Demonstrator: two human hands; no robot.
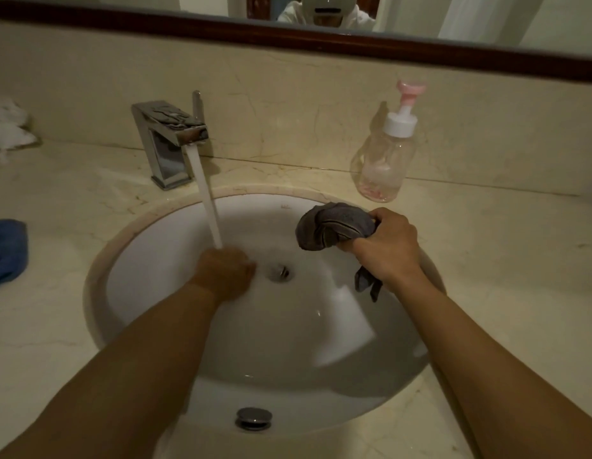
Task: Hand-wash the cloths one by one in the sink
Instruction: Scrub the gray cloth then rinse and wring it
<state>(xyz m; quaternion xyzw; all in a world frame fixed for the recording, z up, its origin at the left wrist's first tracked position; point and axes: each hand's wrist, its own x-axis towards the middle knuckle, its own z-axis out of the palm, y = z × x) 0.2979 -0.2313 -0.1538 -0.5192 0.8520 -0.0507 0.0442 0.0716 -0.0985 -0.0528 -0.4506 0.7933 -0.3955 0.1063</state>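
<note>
In the white sink [148,266], the right hand [384,246] grips the grey cloth [334,228] at the far-right rim, apparently clear of water [208,207] rinsing the left hand [225,271], closure indeterminate.

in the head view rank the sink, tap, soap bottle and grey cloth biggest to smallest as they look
1. sink
2. soap bottle and tap: they look about alike, so not ranked
3. grey cloth, bunched in the right hand and partly hidden
</note>
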